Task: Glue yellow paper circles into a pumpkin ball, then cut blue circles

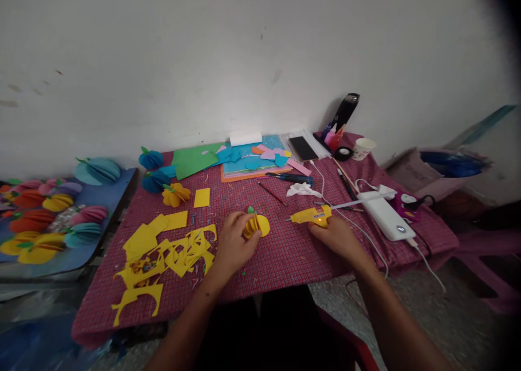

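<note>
Yellow paper, folded in round leaves, is between the fingers of my left hand (pixel 235 241): I grasp this paper ball (pixel 262 227) near the front part of the table, and a green leaf (pixel 251 210) is already on its top. With my right hand (pixel 334 232) I am gripping the yellow glue gun (pixel 309 215); its nozzle points to the ball but does not touch it. My fingers cover part of the ball, so I cannot say surely if all its folds are joined; I judge it nearly complete. Two blue balls (pixel 152 181) and one orange-yellow ball (pixel 176 194) look finished at the back left, and many others (pixel 97 170) lie on the blue side table (pixel 127 189). Yellow sheets (pixel 140 242) and one small yellow square (pixel 202 198) remain uncut, as it seems, beside the scraps (pixel 185 254).

About room: between ball and nozzle a small gap of checked cloth (pixel 285 268) shows, and more cloth lies toward the front edge. Behind, the red pencil (pixel 272 193) and the white tissue (pixel 300 190) limit me. To the right, the long glue stick (pixel 354 203) reaches back to the white power bank (pixel 386 215), so turning the gun there could catch the cable (pixel 372 247).
</note>
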Demonstrator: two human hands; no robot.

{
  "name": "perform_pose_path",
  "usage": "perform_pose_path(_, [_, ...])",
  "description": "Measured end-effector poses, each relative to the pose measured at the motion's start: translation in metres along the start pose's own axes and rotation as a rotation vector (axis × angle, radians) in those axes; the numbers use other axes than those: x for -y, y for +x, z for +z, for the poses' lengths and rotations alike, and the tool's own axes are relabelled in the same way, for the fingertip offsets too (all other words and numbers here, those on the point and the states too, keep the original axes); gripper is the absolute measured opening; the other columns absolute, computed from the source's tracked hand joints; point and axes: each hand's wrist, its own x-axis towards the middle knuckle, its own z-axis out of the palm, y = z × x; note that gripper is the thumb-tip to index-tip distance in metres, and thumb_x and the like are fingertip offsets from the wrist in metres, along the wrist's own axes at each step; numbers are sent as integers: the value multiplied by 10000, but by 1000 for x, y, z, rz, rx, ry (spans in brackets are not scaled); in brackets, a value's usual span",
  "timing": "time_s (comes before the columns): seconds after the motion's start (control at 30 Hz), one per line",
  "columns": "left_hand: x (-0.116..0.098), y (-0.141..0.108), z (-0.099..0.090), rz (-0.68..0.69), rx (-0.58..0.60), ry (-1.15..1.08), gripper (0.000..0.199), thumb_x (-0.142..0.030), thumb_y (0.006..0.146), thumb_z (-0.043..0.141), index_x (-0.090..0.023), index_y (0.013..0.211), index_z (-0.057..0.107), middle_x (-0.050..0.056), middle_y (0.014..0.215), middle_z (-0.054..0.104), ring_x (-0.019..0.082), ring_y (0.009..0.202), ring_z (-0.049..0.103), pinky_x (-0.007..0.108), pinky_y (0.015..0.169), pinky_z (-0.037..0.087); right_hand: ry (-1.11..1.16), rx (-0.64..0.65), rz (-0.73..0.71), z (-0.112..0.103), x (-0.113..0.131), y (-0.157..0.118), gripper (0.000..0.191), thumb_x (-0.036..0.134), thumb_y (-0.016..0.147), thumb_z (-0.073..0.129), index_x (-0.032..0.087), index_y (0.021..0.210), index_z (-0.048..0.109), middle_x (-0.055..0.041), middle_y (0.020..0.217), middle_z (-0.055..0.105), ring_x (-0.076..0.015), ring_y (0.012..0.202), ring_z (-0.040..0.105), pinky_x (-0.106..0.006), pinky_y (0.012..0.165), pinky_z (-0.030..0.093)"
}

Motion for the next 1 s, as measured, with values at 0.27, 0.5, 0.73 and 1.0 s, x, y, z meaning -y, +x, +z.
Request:
perform_pose_path(0.27, [2, 9, 11, 8, 38, 57, 383, -267, 850, 646, -219, 1227, 599, 95, 1206, 573, 251, 1146, 562, 435, 1049, 457, 541, 85, 40, -17, -26, 5, 410, 508, 784, 673, 152, 984, 634, -27, 730, 651, -146, 543, 550, -256, 479, 401])
perform_pose_path(0.5, [8, 6, 13, 26, 11, 13, 374, -247, 844, 649, -223, 1215, 615, 85, 1201, 577, 248, 1139, 570, 448, 1039, 460, 531, 129, 5, -29, -57, 13, 329, 400, 778, 688, 160, 990, 612, -28, 796, 644, -136, 572, 572, -239, 479, 434])
perform_pose_path(0.73, [8, 4, 14, 32, 14, -13, 364, -220, 856, 623, -218, 1219, 608, 87, 1227, 574, 244, 1169, 564, 439, 1053, 454, 20, 30, -125, -30, -49, 12, 349, 494, 898, 536, 181, 869, 687, -71, 808, 708, -189, 679, 634, -274, 573, 420])
perform_pose_path(1.0, [9, 1, 15, 26, 10, -51, 375, -200, 861, 619, -216, 1236, 602, 85, 1233, 569, 236, 1163, 560, 433, 1046, 460, 203, -211, -356, -6, 23, -37, 250, 382, 928, 543, 204, 1011, 697, -80, 965, 733, -215, 862, 661, -317, 767, 484])
